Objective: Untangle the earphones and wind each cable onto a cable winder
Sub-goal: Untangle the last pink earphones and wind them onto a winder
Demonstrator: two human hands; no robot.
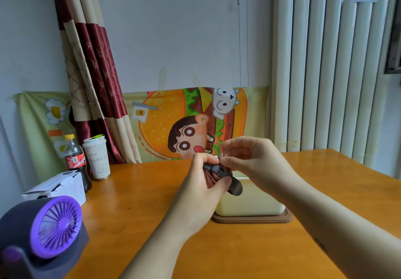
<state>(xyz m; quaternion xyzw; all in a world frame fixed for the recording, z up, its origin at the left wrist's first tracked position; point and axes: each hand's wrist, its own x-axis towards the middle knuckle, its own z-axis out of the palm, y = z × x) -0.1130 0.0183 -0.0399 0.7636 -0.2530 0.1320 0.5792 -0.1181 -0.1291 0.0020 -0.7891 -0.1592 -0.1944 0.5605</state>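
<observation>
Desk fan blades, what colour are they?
The fan blades are purple, clearest in the head view.

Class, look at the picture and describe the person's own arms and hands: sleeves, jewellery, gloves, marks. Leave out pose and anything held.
The left hand and right hand are bare: no gloves, rings, watch or bracelet in view. The left forearm and right forearm show no sleeve up to the picture's edge. The right forearm carries a small dark mark, too blurred to identify.
</observation>
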